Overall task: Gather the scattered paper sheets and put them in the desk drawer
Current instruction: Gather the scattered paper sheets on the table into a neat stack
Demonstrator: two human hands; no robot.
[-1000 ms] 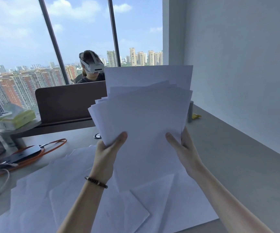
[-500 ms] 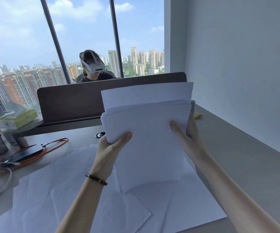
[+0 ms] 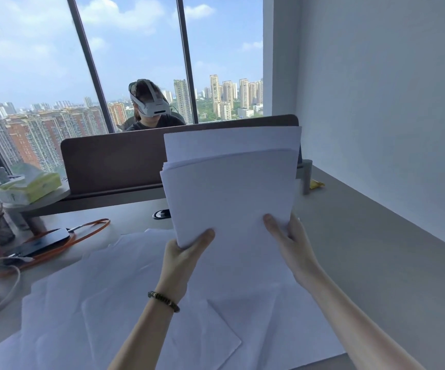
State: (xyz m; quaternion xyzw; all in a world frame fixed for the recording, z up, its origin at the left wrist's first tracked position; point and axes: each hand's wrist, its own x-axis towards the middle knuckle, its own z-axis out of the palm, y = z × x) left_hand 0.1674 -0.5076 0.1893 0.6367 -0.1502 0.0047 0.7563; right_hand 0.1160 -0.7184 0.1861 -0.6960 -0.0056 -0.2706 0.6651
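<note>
Upright above the desk, a stack of white paper sheets (image 3: pixel 229 193) is held at its lower corners, its top edges not yet flush, one sheet standing higher at the back. It is gripped by the left hand (image 3: pixel 182 259), thumb laid across the front face, and by the right hand (image 3: pixel 290 244), thumb in front and fingers curled behind. Squaring is best done by loosening both grips slightly and tapping the bottom edge on the desk (image 3: pixel 376 263), so the sheets settle level. More loose sheets (image 3: pixel 109 303) lie overlapped on the desk just below and should be gathered too. No desk drawer is in view. An orange lanyard (image 3: pixel 90 228) lies to the left, well apart.
</note>
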